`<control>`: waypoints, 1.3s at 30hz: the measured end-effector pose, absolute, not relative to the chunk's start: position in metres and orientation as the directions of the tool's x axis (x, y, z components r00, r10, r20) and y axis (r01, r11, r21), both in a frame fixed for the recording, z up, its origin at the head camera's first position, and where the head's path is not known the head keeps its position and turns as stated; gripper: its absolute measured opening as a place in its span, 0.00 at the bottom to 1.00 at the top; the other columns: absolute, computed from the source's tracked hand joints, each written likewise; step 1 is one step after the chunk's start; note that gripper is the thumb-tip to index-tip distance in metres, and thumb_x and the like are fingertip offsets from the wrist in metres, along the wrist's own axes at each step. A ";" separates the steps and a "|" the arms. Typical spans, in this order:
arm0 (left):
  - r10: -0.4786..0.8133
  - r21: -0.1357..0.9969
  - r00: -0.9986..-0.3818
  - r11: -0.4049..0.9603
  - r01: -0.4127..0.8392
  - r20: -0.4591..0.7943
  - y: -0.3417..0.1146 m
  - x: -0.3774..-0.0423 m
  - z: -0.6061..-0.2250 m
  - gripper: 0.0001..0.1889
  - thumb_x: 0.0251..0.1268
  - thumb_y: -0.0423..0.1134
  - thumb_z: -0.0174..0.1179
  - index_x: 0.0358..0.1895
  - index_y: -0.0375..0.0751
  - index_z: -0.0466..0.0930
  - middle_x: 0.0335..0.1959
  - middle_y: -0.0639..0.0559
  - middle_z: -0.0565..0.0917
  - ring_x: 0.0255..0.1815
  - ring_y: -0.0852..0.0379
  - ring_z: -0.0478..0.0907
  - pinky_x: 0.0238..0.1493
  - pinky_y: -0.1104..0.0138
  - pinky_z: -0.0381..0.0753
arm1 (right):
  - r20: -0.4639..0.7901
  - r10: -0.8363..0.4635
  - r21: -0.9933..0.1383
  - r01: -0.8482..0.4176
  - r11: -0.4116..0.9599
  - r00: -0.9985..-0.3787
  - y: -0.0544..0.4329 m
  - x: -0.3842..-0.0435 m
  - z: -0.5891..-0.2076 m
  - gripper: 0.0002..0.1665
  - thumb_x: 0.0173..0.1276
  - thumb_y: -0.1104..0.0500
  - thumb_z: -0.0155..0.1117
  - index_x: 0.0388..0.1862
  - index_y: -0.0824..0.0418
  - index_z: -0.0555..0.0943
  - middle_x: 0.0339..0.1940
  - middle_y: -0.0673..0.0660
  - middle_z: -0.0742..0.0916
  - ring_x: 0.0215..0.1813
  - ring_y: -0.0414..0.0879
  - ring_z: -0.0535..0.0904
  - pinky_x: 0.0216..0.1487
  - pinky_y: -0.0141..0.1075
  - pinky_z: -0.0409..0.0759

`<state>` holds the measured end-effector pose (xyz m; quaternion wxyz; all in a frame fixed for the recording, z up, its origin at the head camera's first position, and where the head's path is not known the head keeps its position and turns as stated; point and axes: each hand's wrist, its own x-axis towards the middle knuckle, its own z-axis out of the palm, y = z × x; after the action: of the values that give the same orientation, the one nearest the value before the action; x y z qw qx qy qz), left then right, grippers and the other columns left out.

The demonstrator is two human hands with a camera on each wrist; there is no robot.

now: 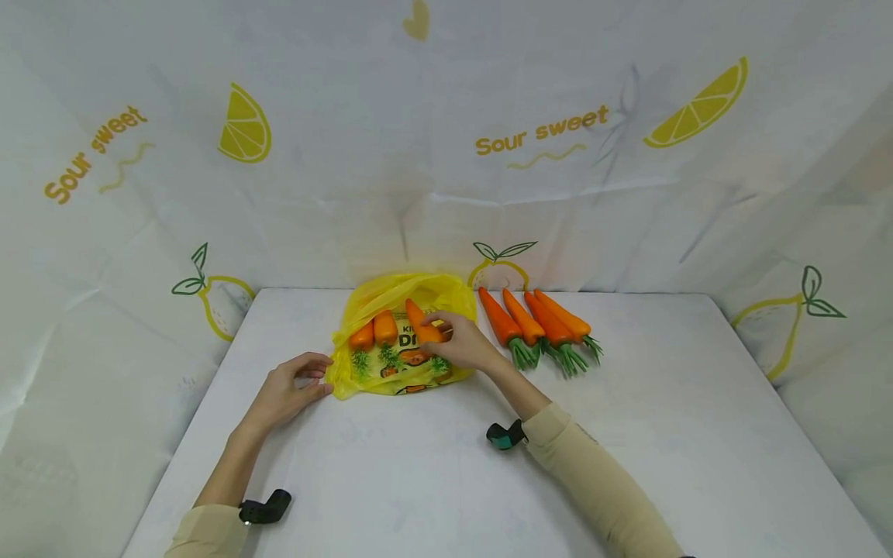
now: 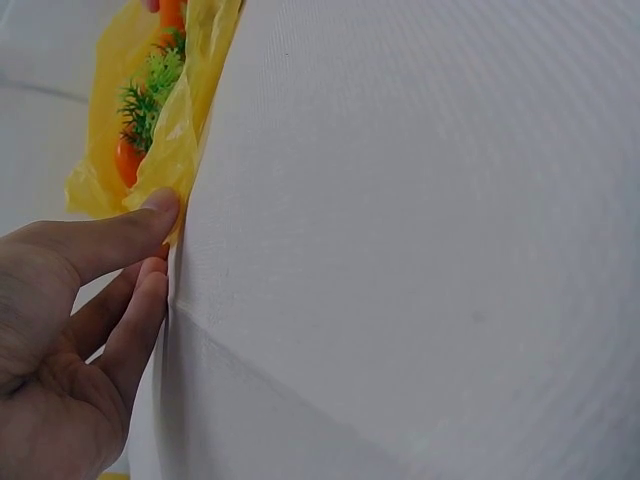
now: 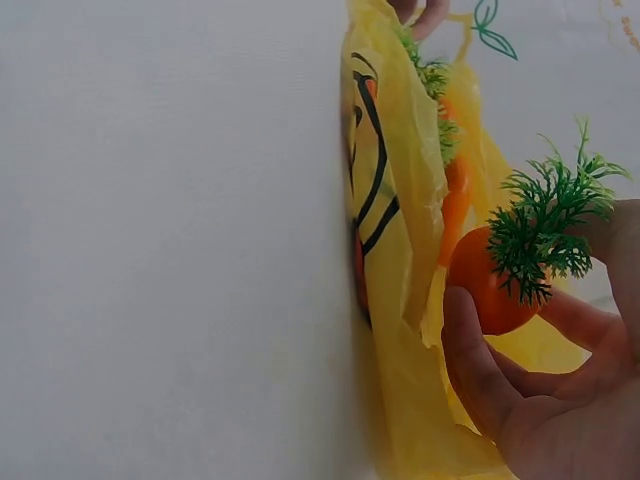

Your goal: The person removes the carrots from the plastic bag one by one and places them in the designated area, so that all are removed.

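Observation:
A yellow plastic bag [image 1: 342, 381] lies with its mouth spread toward me at the back of the table. My left hand [image 1: 287, 393] pinches the bag's near left edge, thumb above and fingertips below in the left wrist view. With my right hand [image 1: 466, 342] I hold an orange carrot [image 1: 421, 321] by its thick end, inside the bag's mouth; its green leafy top [image 3: 550, 225] faces back toward my wrist in the right wrist view. To its left, two shorter, stubby carrots [image 1: 385, 328] with leafy tops lie in the bag.
Right of the bag, several long carrots [image 1: 498, 318] lie side by side on the white table [image 1: 391, 480], green stalks toward me. A white cloth backdrop [image 1: 335, 194] with lemon prints stands behind the table. Black wrist devices [image 1: 265, 508] sit at both sleeves.

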<state>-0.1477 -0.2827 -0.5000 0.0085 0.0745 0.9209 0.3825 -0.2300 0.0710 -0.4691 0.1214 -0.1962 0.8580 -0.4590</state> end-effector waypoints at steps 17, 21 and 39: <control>0.148 0.702 -0.988 0.699 0.138 0.047 -0.283 -0.148 -0.500 0.23 0.70 0.38 0.75 0.64 0.38 0.84 0.57 0.39 0.90 0.58 0.41 0.89 0.62 0.49 0.87 | 0.027 -0.527 -0.840 -0.305 0.449 -0.849 0.097 -0.207 -0.436 0.24 0.76 0.52 0.72 0.67 0.55 0.83 0.66 0.63 0.88 0.62 0.61 0.86 0.64 0.51 0.87; 0.146 0.706 -0.988 0.696 0.132 0.040 -0.283 -0.148 -0.499 0.22 0.70 0.38 0.75 0.65 0.39 0.84 0.57 0.39 0.90 0.58 0.41 0.89 0.62 0.50 0.87 | 0.052 -0.545 -0.834 -0.337 0.438 -0.837 0.101 -0.200 -0.429 0.24 0.76 0.52 0.72 0.68 0.56 0.83 0.65 0.63 0.88 0.61 0.60 0.86 0.63 0.50 0.88; 0.148 0.707 -0.988 0.694 0.135 0.043 -0.284 -0.148 -0.500 0.22 0.70 0.39 0.75 0.64 0.39 0.84 0.57 0.40 0.90 0.58 0.41 0.89 0.60 0.60 0.88 | 0.098 -0.482 -0.835 -0.335 0.436 -0.871 0.144 -0.182 -0.390 0.27 0.74 0.53 0.74 0.70 0.54 0.82 0.68 0.61 0.87 0.62 0.57 0.85 0.65 0.55 0.87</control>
<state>-0.1480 -0.2836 -0.5004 0.0086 0.0769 0.9203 0.3834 -0.1819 0.1439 -0.3903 0.0775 -0.2420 0.8438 -0.4727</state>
